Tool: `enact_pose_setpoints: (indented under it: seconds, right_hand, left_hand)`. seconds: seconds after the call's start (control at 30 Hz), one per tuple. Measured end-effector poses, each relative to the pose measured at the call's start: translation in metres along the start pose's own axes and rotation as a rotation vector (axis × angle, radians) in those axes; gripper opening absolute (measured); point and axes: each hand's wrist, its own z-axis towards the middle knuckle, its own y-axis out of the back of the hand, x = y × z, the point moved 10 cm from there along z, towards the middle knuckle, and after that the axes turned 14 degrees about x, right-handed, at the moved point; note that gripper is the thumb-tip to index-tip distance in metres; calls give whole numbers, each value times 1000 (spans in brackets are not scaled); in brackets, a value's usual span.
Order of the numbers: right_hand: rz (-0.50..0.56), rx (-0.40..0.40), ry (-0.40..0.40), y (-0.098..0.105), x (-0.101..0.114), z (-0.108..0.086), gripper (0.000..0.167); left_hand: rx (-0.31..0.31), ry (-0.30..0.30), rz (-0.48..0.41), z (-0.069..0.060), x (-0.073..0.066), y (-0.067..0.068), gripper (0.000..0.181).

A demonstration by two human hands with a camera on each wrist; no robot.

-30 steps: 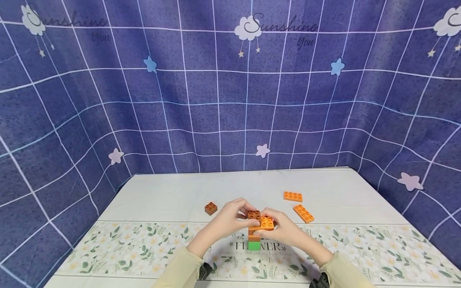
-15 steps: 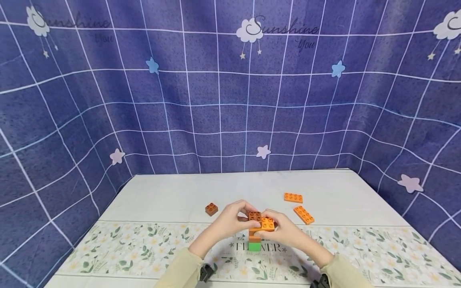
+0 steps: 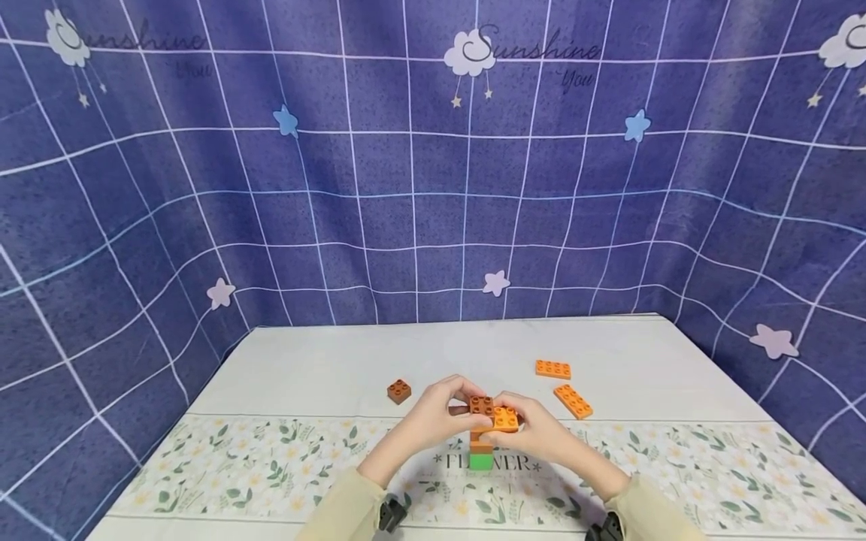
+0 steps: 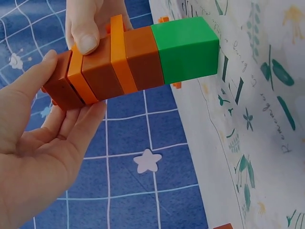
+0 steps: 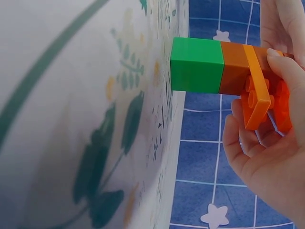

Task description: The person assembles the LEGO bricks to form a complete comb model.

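A tower of toy building bricks stands upright on the table between both hands. Its base is a green brick (image 3: 481, 460); brown bricks and thin orange plates alternate above it. At the top, my left hand (image 3: 433, 413) pinches the uppermost brown brick (image 3: 482, 406) between thumb and fingers. The upper orange plate (image 3: 506, 419) juts out to the right, where my right hand (image 3: 537, 432) grips the tower's upper part. In the left wrist view, the right thumb (image 4: 87, 43) presses on the middle brown brick (image 4: 102, 74). A lower orange plate (image 5: 259, 90) also overhangs in the right wrist view.
One loose brown brick (image 3: 399, 391) lies to the left behind the left hand. Two orange plates, one farther back (image 3: 552, 369) and one nearer (image 3: 573, 401), lie at the right. A blue gridded curtain (image 3: 433, 188) surrounds the table's back and sides.
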Motion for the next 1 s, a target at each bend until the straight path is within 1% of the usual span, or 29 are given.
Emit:
enact_pose_setpoints:
  seconds: [0.1, 0.27, 0.47, 0.57, 0.73, 1.0]
  right_hand:
    - [-10, -4, 2, -1, 0, -1, 19]
    - [-5, 1, -16, -1, 0, -2, 20]
    - [-7, 10, -43, 0, 0, -1, 21]
    - [-27, 14, -57, 2, -1, 1, 22]
    - [-55, 17, -74, 5, 0, 3, 26]
    - [-49, 22, -135, 3, -4, -3, 34]
  left_hand:
    - [6, -10, -58, 0, 2, -3, 32]
    - [17, -16, -93, -1, 7, -6, 31]
    - [3, -2, -115, -1, 13, -5, 31]
    - [-2, -6, -128, 0, 14, -3, 32]
    - [-10, 12, -134, 0, 15, -1, 32]
    - [17, 45, -118, 1, 20, -5, 33]
